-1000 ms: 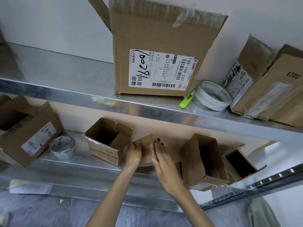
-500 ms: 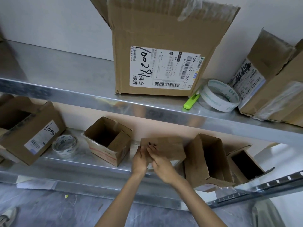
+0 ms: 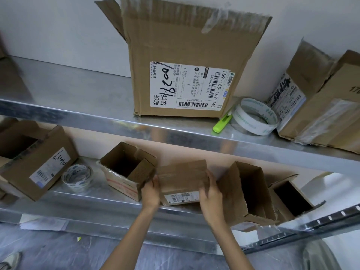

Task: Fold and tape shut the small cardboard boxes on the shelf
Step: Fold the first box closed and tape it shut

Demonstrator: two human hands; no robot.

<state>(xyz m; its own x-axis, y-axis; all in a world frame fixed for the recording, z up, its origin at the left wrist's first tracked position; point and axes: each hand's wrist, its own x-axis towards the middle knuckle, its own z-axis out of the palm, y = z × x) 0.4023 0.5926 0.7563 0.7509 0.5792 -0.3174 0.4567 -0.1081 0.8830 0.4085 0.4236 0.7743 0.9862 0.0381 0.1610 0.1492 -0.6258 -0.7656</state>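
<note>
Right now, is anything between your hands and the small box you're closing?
Nothing visible. The left hand and right hand hold the small box by its sides. The left open box and right open box flank it.

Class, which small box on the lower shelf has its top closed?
The box gripped between the left hand and right hand; the others gape open.

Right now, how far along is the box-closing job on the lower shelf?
Done: the middle box looks folded shut, with glossy tape across its top. In hand: the left hand and right hand grip its two ends. Left: the left open box, the tall open box and the far-right open box are unfolded.
</note>
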